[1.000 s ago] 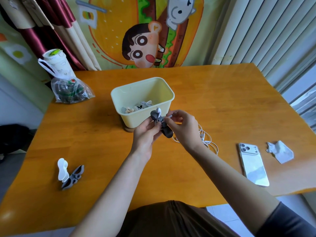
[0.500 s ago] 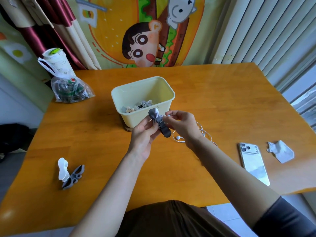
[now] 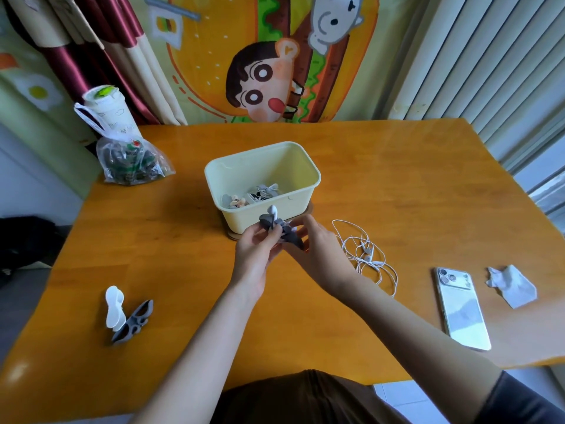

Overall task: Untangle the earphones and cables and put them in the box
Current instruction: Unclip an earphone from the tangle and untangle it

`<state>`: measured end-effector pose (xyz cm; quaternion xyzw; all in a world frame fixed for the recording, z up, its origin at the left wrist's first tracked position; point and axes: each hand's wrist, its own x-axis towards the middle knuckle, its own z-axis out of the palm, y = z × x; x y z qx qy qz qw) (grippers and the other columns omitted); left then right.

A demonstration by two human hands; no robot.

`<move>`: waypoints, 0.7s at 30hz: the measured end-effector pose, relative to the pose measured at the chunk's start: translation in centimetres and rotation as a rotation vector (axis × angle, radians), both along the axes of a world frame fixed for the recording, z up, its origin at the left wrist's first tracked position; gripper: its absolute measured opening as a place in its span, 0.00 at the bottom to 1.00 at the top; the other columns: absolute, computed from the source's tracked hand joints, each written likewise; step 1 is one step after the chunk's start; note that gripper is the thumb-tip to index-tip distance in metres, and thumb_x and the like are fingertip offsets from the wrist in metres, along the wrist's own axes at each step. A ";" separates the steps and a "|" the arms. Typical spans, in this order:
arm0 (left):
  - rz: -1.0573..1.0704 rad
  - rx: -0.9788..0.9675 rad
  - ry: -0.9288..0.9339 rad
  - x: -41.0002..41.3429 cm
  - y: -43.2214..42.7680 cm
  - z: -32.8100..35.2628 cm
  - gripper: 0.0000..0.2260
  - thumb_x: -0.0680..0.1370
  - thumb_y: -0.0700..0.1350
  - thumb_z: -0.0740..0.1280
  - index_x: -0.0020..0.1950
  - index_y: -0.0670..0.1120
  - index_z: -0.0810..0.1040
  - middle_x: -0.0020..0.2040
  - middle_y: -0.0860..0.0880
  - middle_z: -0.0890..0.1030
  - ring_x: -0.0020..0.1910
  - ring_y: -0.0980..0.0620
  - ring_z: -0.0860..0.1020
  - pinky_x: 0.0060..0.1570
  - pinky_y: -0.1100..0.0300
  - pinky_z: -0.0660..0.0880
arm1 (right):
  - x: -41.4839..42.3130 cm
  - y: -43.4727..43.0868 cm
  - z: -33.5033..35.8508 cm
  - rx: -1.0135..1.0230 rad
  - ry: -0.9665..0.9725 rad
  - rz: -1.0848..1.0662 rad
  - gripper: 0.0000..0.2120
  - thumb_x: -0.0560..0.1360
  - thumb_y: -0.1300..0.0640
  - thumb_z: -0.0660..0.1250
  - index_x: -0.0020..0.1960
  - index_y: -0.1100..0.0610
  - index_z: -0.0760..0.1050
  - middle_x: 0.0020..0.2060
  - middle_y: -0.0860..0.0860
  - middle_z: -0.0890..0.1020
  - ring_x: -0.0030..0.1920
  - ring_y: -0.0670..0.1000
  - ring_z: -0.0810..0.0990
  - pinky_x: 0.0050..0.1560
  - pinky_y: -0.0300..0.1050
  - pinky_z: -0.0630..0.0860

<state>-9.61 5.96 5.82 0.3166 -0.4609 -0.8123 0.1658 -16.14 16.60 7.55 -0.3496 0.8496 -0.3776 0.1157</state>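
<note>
A pale yellow box (image 3: 305, 194) stands mid-table with several wound earphones and cables inside. Just in front of it, my left hand (image 3: 255, 255) and my right hand (image 3: 318, 252) both grip a dark grey cable winder (image 3: 286, 232), with a white earbud (image 3: 273, 211) sticking up at its top end. The loose white earphone cable (image 3: 365, 255) trails from the winder and lies in loops on the table to the right of my right hand.
A white winder (image 3: 114, 306) and a grey winder (image 3: 134, 321) lie at the near left. A plastic bag (image 3: 131, 163) with a cup sits at the far left. A white phone (image 3: 461, 307) and crumpled paper (image 3: 512, 286) lie at the right.
Both hands stay on the grey winder before the box. The loose white cable now lies spread out further to the right than half a second ago.
</note>
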 end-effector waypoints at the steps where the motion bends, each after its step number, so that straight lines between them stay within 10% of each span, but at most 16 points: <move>1: -0.003 -0.020 -0.016 -0.1 -0.2 -0.1 0.10 0.79 0.37 0.65 0.60 0.41 0.77 0.51 0.45 0.84 0.48 0.52 0.83 0.45 0.62 0.79 | -0.2 -0.2 0.2 -0.006 -0.007 -0.008 0.14 0.74 0.54 0.69 0.58 0.57 0.72 0.49 0.52 0.80 0.44 0.52 0.80 0.46 0.49 0.78; 6: -0.072 -0.281 -0.170 -1.4 -2.4 -0.2 0.14 0.78 0.44 0.67 0.63 0.45 0.73 0.55 0.49 0.81 0.51 0.57 0.80 0.44 0.69 0.75 | -2.6 -1.5 0.5 -0.061 -0.017 -0.065 0.13 0.70 0.58 0.74 0.53 0.54 0.77 0.39 0.45 0.79 0.36 0.43 0.78 0.39 0.34 0.75; 10: -0.071 -0.877 -0.309 -2.4 -6.2 -1.1 0.14 0.76 0.43 0.70 0.61 0.47 0.75 0.56 0.49 0.75 0.57 0.50 0.74 0.56 0.58 0.71 | -6.5 -3.9 0.8 -0.055 -0.026 -0.109 0.14 0.70 0.57 0.73 0.54 0.56 0.77 0.39 0.46 0.78 0.34 0.39 0.76 0.36 0.24 0.69; 14: -0.194 -1.306 -0.563 -2.7 -9.7 -1.9 0.10 0.77 0.44 0.68 0.57 0.48 0.78 0.56 0.49 0.74 0.59 0.47 0.69 0.57 0.52 0.65 | -10.4 -7.4 0.0 -0.002 0.001 -0.076 0.15 0.71 0.57 0.72 0.56 0.60 0.76 0.42 0.50 0.81 0.38 0.47 0.78 0.37 0.26 0.70; 21: -0.222 -1.413 -0.510 -3.1 -11.4 -2.5 0.01 0.75 0.42 0.71 0.44 0.47 0.81 0.44 0.52 0.79 0.48 0.48 0.73 0.49 0.53 0.64 | -14.5 -14.0 -3.8 0.249 -0.064 0.016 0.17 0.72 0.61 0.71 0.59 0.63 0.74 0.51 0.58 0.83 0.48 0.53 0.81 0.49 0.42 0.77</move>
